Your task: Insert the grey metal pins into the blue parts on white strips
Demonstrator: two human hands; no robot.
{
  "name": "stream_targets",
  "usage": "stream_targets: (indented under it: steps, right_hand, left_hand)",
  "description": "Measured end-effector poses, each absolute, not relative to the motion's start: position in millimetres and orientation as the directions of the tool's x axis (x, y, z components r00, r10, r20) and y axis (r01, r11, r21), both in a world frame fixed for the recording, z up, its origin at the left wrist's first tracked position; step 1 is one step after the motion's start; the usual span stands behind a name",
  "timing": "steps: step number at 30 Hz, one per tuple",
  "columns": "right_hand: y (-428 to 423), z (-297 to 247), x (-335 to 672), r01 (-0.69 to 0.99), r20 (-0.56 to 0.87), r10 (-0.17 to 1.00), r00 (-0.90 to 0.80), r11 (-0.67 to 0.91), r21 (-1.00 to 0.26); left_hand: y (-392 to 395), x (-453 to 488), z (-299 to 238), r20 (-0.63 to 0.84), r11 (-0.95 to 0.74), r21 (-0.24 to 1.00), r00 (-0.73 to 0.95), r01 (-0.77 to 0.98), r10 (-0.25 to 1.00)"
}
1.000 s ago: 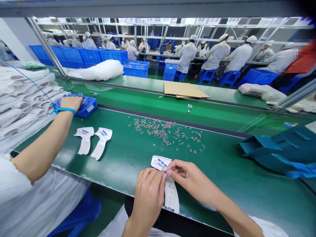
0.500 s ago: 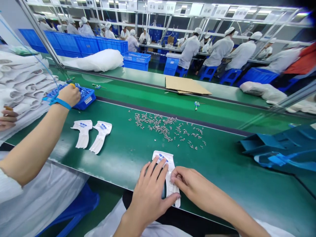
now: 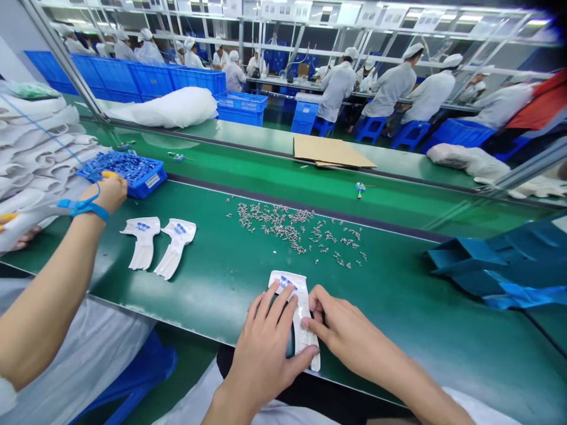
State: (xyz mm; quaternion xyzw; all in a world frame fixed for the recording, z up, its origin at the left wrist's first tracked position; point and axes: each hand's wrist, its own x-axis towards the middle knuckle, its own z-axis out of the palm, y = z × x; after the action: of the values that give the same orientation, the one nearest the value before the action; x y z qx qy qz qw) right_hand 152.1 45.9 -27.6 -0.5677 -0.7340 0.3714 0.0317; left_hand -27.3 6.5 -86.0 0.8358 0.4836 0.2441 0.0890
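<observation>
A white plastic gun-shaped shell half (image 3: 302,295) with a blue piece in its upper end lies on the green bench near the front edge. My left hand (image 3: 270,342) rests flat on it, fingers stretched over its upper left side and thumb across the lower handle. At the shell's right edge is my right hand (image 3: 339,319), its fingers curled and its thumb tip touching the handle. Whatever those fingers pinch, if anything, is hidden. Beyond both hands lies a scattered heap of small metal pieces (image 3: 287,224), apparently screws.
Two similar shells (image 3: 144,242) lie to the left. A co-worker's hand (image 3: 110,192) is beside a blue bin (image 3: 153,180) of small blue parts. Stacked white shells (image 3: 35,141) stand far left, a teal holder (image 3: 496,260) right, cardboard (image 3: 332,150) behind.
My right thumb has moved away from the index finger, onto the shell's handle. My left hand stays on the shell. The co-worker's hand has come out of the blue bin, toward the front left.
</observation>
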Motion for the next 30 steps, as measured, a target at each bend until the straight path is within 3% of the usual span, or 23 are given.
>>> stream_targets:
  steps: [4,7,9,14,24,30]
  right_hand:
    - [77,-36,174,0.741,-0.226,0.888,-0.401,0.17,-0.649]
    - [108,-52,195,0.782,-0.018,0.931,-0.365,0.296,-0.549]
    - [122,-62,203,0.804,0.029,0.921,-0.389,0.354,-0.477]
    - [126,-70,203,0.816,0.044,0.905,-0.422,0.401,-0.417]
    - [121,-65,191,0.775,0.001,0.891,-0.454,0.396,-0.493]
    - [96,-32,180,0.654,-0.158,0.841,-0.517,0.269,-0.707]
  left_hand:
    - [8,-26,-89,0.332,-0.493,0.378,0.383,0.784,0.862]
    - [9,-25,-91,0.323,-0.487,0.361,0.383,0.796,0.865]
    - [9,-25,-89,0.316,-0.481,0.359,0.381,0.8,0.869]
    - [8,-25,-83,0.323,-0.417,0.408,0.3,0.812,0.898]
    - [8,-28,-83,0.353,-0.426,0.49,0.273,0.761,0.895]
    - [15,-21,-74,0.427,-0.437,0.615,0.188,0.657,0.884]
